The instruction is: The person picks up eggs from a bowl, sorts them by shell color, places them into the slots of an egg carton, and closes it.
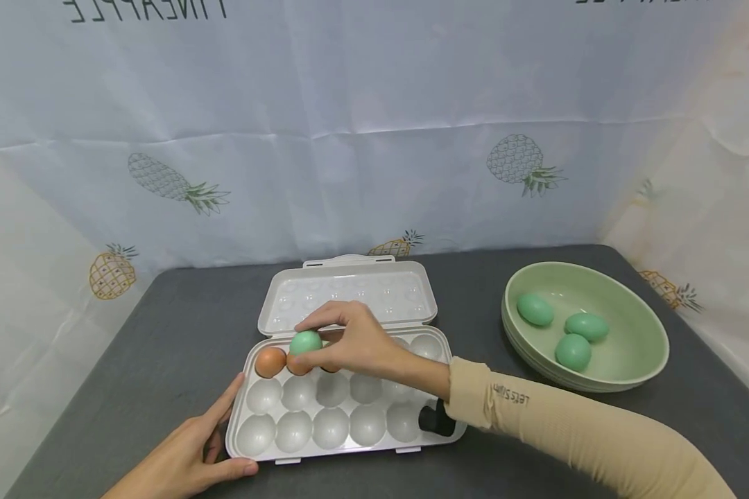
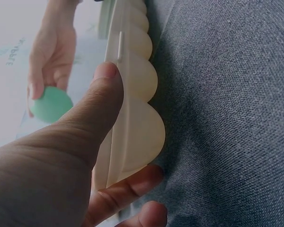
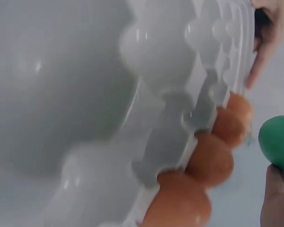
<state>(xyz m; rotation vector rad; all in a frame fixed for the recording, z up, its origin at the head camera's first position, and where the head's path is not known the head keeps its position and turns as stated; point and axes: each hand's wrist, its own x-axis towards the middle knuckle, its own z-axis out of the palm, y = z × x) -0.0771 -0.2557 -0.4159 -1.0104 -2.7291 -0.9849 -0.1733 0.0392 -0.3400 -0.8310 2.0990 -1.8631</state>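
Note:
My right hand [image 1: 362,344] pinches a green egg [image 1: 306,342] above the back row of a white egg carton [image 1: 315,454]. In the left wrist view the green egg [image 2: 51,104] is clear of the carton. Brown eggs sit in the back row: one brown egg [image 1: 270,362] shows fully at the left end, while the others are partly hidden by my hand. The right wrist view shows several brown eggs [image 3: 210,161] in a line. My left hand [image 1: 187,443] holds the carton's front left corner, thumb [image 2: 102,94] against its front side, fingers around the left side.
A light green bowl [image 1: 636,339] with three green eggs [image 1: 573,352] stands at the right of the dark tabletop [image 1: 181,326]. The carton's lid [image 1: 349,294] lies folded back behind it. A pineapple-print curtain [image 1: 349,187] hangs at the back and sides.

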